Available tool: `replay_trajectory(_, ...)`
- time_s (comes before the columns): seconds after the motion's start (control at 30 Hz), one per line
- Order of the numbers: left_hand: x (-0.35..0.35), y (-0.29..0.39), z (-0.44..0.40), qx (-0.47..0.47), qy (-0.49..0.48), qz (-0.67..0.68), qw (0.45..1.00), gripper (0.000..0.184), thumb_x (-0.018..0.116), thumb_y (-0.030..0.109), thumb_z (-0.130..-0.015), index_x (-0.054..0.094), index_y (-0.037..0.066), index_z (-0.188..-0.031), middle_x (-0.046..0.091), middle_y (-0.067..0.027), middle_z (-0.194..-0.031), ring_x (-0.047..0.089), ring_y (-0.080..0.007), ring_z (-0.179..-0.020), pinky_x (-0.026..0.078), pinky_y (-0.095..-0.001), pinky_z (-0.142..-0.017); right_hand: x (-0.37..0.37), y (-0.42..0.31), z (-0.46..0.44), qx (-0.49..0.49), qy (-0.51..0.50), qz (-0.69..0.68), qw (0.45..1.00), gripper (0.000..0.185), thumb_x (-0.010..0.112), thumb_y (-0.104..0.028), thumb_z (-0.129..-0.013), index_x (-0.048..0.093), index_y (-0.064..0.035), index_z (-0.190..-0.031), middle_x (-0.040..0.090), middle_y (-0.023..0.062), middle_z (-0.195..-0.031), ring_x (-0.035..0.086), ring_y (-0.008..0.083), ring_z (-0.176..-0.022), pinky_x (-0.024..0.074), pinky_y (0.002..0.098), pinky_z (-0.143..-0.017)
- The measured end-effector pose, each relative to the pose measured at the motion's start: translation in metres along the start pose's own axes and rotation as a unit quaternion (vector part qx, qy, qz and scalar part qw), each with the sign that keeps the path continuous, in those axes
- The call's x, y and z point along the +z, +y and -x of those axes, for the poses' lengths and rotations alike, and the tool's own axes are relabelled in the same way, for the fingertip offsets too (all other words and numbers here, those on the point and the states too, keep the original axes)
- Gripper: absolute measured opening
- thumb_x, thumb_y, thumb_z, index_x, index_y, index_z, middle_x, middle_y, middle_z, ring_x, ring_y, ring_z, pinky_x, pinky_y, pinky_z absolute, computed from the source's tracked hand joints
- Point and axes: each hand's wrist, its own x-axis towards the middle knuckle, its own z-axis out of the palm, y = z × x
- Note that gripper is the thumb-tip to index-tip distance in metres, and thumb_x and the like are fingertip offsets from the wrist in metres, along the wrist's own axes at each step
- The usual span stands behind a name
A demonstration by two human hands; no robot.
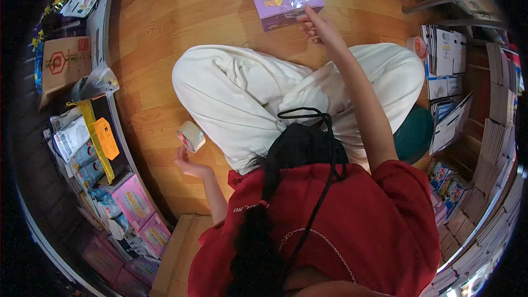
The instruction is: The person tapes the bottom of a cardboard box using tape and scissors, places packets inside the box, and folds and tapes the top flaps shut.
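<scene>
My right hand (322, 28) reaches forward to the near right corner of a purple printed carton (280, 1). Its index finger is stretched along the carton's edge, and the other fingers are loosely curled with nothing visible in them. Shiny clear tape runs over the carton's top. Low on the left, my left hand (190, 165) has its fingertips at the lower edge of a roll of clear packing tape (192, 136) with a red-printed core. The fingers appear to grip the roll there, though part of the contact is hidden.
My crossed legs in white trousers (236, 93) lie between the hands. A shelf on the left holds a brown carton (66, 63) and pink boxes (132, 201). Stacked booklets (445, 52) and another tape roll (417, 47) are at the right. A cardboard box (179, 247) stands behind my left arm.
</scene>
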Motion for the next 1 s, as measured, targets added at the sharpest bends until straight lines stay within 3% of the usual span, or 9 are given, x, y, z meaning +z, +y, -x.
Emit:
replay_trajectory(0.17, 0.058, 0.066, -0.045, 0.222, 0.017, -0.057, 0.973, 0.029, 0.038, 0.016, -0.089, 0.058, -0.004, -0.091, 0.058, -0.0122, -0.089, 0.054, -0.0232, -0.087, 0.044, -0.0354, -0.084, 0.008, 0.007, -0.001, -0.067, 0.051, -0.029, 0.996, 0.042, 0.062, -0.046, -0.08, 0.066, -0.0047, -0.087, 0.06, -0.0002, -0.073, 0.051, 0.0068, -0.061, 0.038, 0.02, -0.054)
replay_trajectory(0.27, 0.168, 0.127, -0.059, 0.377, -0.164, -0.088, 0.907, 0.026, 0.041, 0.013, -0.088, 0.062, -0.003, -0.093, 0.062, -0.0127, -0.093, 0.057, -0.0217, -0.091, 0.044, -0.0333, -0.085, 0.011, 0.025, -0.016, -0.146, 0.055, -0.037, 0.987, 0.032, 0.064, -0.038, -0.081, 0.065, -0.0061, -0.082, 0.06, -0.0014, -0.071, 0.05, 0.0047, -0.062, 0.0361, 0.0197, -0.053)
replay_trajectory(0.33, 0.27, 0.152, -0.037, 0.237, -0.397, 0.079, 0.883, 0.026, 0.045, 0.014, -0.09, 0.062, -0.002, -0.099, 0.063, -0.0131, -0.098, 0.057, -0.0252, -0.094, 0.042, -0.034, -0.087, 0.012, 0.04, -0.024, -0.185, 0.074, -0.049, 0.979, 0.026, 0.065, -0.031, -0.082, 0.065, -0.0052, -0.081, 0.06, -0.0012, -0.069, 0.05, 0.005, -0.063, 0.038, 0.0204, -0.055)
replay_trajectory(0.4, 0.359, 0.167, -0.016, 0.432, -0.545, 0.008, 0.719, 0.031, 0.047, 0.026, -0.089, 0.06, 0.007, -0.109, 0.057, -0.0113, -0.113, 0.05, -0.0278, -0.108, 0.035, -0.0416, -0.095, 0.011, 0.043, -0.023, -0.163, 0.088, -0.042, 0.982, 0.028, 0.066, -0.03, -0.08, 0.066, -0.0021, -0.081, 0.063, 0.0027, -0.07, 0.055, 0.0089, -0.064, 0.0422, 0.0236, -0.059)
replay_trajectory(0.5, 0.435, 0.155, 0.009, 0.513, -0.599, -0.188, 0.585, 0.053, 0.032, 0.041, -0.092, 0.03, 0.015, -0.138, 0.023, -0.0136, -0.145, 0.021, -0.0268, -0.134, 0.014, -0.05, -0.107, 0.007, 0.051, -0.025, -0.16, 0.126, 0.01, 0.979, 0.029, 0.065, -0.031, -0.079, 0.066, -0.0012, -0.082, 0.064, 0.0072, -0.071, 0.059, 0.0136, -0.065, 0.0449, 0.0276, -0.062)
replay_trajectory(0.73, 0.414, 0.117, 0.003, 0.614, -0.389, -0.23, 0.647, 0.042, 0.039, 0.036, -0.091, 0.044, 0.019, -0.13, 0.042, -0.0112, -0.133, 0.041, -0.0274, -0.12, 0.026, -0.0452, -0.102, 0.016, 0.039, -0.007, -0.202, 0.173, 0.07, 0.961, 0.033, 0.06, -0.033, -0.082, 0.063, -0.0006, -0.086, 0.065, 0.0132, -0.077, 0.062, 0.0265, -0.072, 0.046, 0.0361, -0.067)
replay_trajectory(0.77, 0.403, 0.106, -0.004, 0.602, -0.37, -0.245, 0.664, 0.042, 0.041, 0.036, -0.09, 0.047, 0.016, -0.126, 0.045, -0.0106, -0.129, 0.042, -0.0273, -0.119, 0.025, -0.0475, -0.101, 0.017, 0.03, 0.0, -0.167, 0.138, 0.06, 0.974, 0.028, 0.055, -0.027, -0.088, 0.062, 0.0002, -0.09, 0.061, 0.0028, -0.079, 0.055, 0.0112, -0.077, 0.0416, 0.0251, -0.069)
replay_trajectory(0.83, 0.373, 0.098, -0.011, 0.58, -0.332, -0.271, 0.693, 0.041, 0.044, 0.036, -0.089, 0.052, 0.011, -0.12, 0.05, -0.0094, -0.123, 0.044, -0.0271, -0.116, 0.024, -0.0519, -0.1, 0.024, 0.045, -0.013, -0.175, 0.138, -0.004, 0.975, 0.033, 0.055, -0.032, -0.085, 0.061, 0.0, -0.091, 0.063, 0.0109, -0.083, 0.059, 0.0219, -0.079, 0.0441, 0.0318, -0.071)
replay_trajectory(1.0, 0.327, 0.108, 0.001, 0.534, -0.334, -0.383, 0.676, 0.046, 0.037, 0.042, -0.09, 0.043, 0.02, -0.13, 0.041, -0.0157, -0.13, 0.039, -0.0306, -0.121, 0.02, -0.0534, -0.102, 0.026, 0.057, -0.022, -0.159, 0.111, -0.136, 0.972, 0.038, 0.053, -0.036, -0.083, 0.061, 0.0001, -0.094, 0.064, 0.0138, -0.087, 0.061, 0.0243, -0.081, 0.0453, 0.0334, -0.073)
